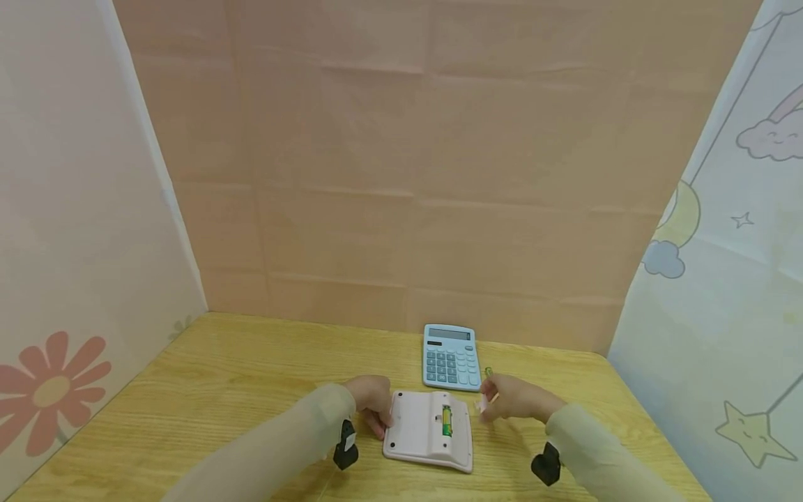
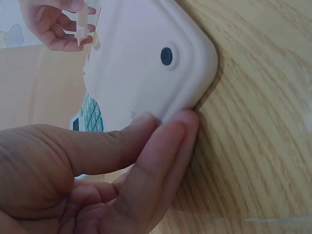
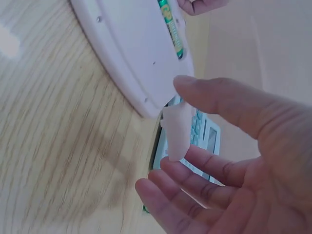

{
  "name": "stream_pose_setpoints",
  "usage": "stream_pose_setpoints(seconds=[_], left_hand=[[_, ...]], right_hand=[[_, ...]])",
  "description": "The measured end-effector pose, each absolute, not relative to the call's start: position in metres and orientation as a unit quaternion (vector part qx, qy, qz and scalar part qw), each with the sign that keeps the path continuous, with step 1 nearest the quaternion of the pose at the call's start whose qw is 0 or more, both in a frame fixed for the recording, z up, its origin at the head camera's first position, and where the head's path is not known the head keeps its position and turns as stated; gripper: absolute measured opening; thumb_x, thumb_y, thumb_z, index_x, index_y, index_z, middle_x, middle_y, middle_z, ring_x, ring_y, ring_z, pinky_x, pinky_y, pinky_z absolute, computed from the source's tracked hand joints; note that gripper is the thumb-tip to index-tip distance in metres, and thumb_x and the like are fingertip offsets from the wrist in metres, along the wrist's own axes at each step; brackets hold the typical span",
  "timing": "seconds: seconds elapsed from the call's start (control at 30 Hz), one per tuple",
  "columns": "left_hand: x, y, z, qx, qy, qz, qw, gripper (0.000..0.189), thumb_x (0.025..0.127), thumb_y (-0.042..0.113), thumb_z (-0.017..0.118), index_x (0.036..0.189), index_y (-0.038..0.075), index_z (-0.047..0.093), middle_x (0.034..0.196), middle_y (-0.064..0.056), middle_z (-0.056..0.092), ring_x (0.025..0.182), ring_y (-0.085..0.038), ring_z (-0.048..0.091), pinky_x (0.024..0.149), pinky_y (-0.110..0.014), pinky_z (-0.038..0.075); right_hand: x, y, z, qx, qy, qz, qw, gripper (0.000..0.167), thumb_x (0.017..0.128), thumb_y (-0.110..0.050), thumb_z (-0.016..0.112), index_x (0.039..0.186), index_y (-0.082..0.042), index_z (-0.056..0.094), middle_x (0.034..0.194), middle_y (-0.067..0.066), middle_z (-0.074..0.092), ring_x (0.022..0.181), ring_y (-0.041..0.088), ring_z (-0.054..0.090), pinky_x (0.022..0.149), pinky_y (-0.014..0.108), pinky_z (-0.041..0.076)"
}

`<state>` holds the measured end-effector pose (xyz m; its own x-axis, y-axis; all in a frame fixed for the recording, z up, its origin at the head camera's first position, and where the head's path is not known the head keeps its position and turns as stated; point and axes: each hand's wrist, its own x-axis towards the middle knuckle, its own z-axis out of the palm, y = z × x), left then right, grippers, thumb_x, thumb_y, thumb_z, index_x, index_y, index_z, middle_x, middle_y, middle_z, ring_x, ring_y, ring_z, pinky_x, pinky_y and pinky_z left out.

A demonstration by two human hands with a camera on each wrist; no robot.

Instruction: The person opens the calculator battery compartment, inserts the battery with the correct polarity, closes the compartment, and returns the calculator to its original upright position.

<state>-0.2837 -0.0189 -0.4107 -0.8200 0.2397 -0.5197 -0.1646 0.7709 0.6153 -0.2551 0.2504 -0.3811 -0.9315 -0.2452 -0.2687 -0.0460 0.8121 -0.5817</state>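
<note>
A pink calculator [image 1: 414, 427] lies face down on the table, its back facing up. A green and yellow battery [image 1: 447, 420] sits in its uncovered battery slot. My left hand [image 1: 371, 399] pinches the calculator's left edge between thumb and fingers, near a black rubber foot [image 2: 166, 56]. Just right of the calculator, my right hand [image 1: 516, 397] holds a small pink battery cover [image 3: 176, 130] between thumb and fingertips, raised off the table.
Behind the pink calculator lies a blue calculator [image 1: 449, 357], face up. A small green object [image 1: 488, 371], partly hidden by the right hand, is beside it. The wooden table [image 1: 276, 362] meets a tan backdrop [image 1: 326, 230] at the rear, with patterned panels on both sides.
</note>
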Motion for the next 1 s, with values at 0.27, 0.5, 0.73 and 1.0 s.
stream_pose_setpoints(seconds=[0.27, 0.5, 0.73, 1.0], left_hand=[[-0.284, -0.02, -0.411, 0.022, 0.894, 0.334, 0.299, 0.04, 0.082, -0.006, 0.072, 0.115, -0.011, 0.05, 0.068, -0.022, 0.067, 0.058, -0.027, 0.07, 0.054, -0.028, 0.058], [-0.285, -0.019, -0.411, 0.026, 0.893, 0.334, 0.302, 0.038, 0.082, -0.006, 0.072, 0.113, -0.01, 0.05, 0.069, -0.023, 0.067, 0.059, -0.027, 0.071, 0.053, -0.028, 0.058], [-0.283, -0.019, -0.411, 0.034, 0.894, 0.334, 0.296, 0.031, 0.081, -0.006, 0.072, 0.105, -0.009, 0.051, 0.069, -0.023, 0.067, 0.061, -0.029, 0.071, 0.052, -0.028, 0.057], [-0.283, -0.017, -0.413, 0.033, 0.897, 0.33, 0.291, 0.031, 0.081, -0.005, 0.073, 0.103, -0.009, 0.052, 0.067, -0.022, 0.067, 0.055, -0.026, 0.069, 0.051, -0.028, 0.057]], right_hand=[[-0.25, 0.235, -0.375, -0.109, 0.932, -0.304, 0.163, 0.045, 0.075, -0.013, 0.082, 0.11, 0.0, 0.057, 0.105, 0.008, 0.059, 0.101, 0.029, 0.059, 0.084, 0.046, 0.053], [-0.246, 0.226, -0.377, -0.15, 0.916, -0.335, 0.161, 0.047, 0.077, -0.012, 0.081, 0.113, 0.003, 0.056, 0.105, 0.009, 0.059, 0.101, 0.031, 0.059, 0.085, 0.045, 0.054], [-0.241, 0.217, -0.379, -0.149, 0.911, -0.344, 0.173, 0.043, 0.076, -0.014, 0.081, 0.11, -0.003, 0.058, 0.107, 0.007, 0.059, 0.103, 0.027, 0.057, 0.088, 0.047, 0.052], [-0.239, 0.215, -0.388, -0.162, 0.896, -0.375, 0.173, 0.047, 0.075, -0.012, 0.082, 0.112, 0.0, 0.055, 0.105, 0.008, 0.057, 0.099, 0.024, 0.06, 0.083, 0.041, 0.055]])
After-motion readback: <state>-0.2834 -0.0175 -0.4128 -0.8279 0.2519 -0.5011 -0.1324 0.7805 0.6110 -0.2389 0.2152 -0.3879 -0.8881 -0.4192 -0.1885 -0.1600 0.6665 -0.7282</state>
